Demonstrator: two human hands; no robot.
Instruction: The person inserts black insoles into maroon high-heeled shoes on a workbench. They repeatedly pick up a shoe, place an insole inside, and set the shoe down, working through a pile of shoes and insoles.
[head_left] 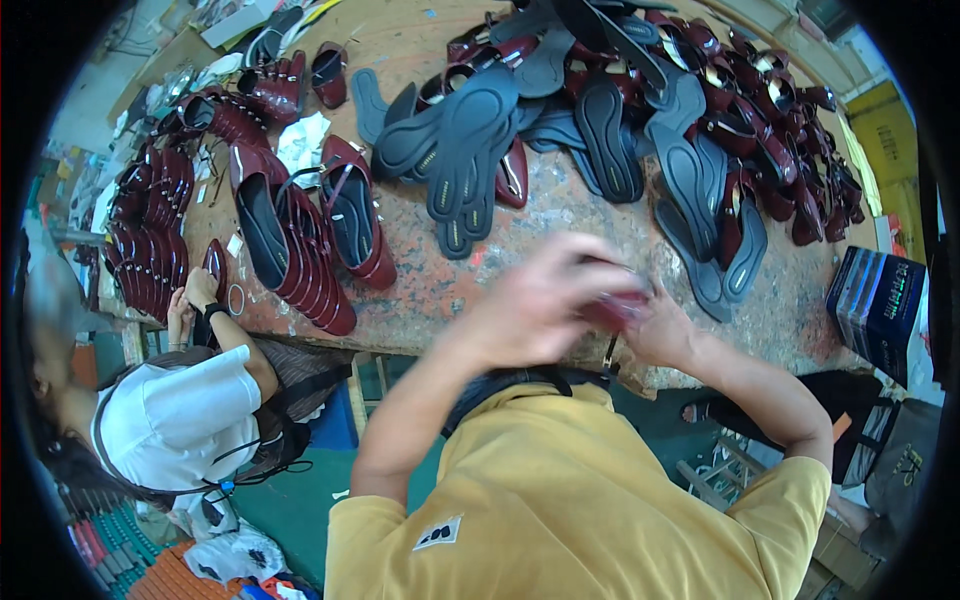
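Note:
A dark red patent shoe point(617, 309) is between my hands, just over the table's near edge. My right hand point(663, 328) is closed round its right side. Curled over the shoe from the left, my left hand point(540, 300) is smeared by motion, and its grip cannot be made out. Most of the shoe is hidden by my fingers. Beyond my hands lies a heap of dark grey insoles point(470, 150). A red pointed shoe toe point(512, 175) pokes out beside them.
Strappy red shoes point(310, 290) stand in a row at left. More red shoes point(770, 130) are piled at far right on the worn table point(430, 310). A dark blue box point(875, 310) sits at the right edge. A co-worker in white point(180, 410) handles shoes on the left.

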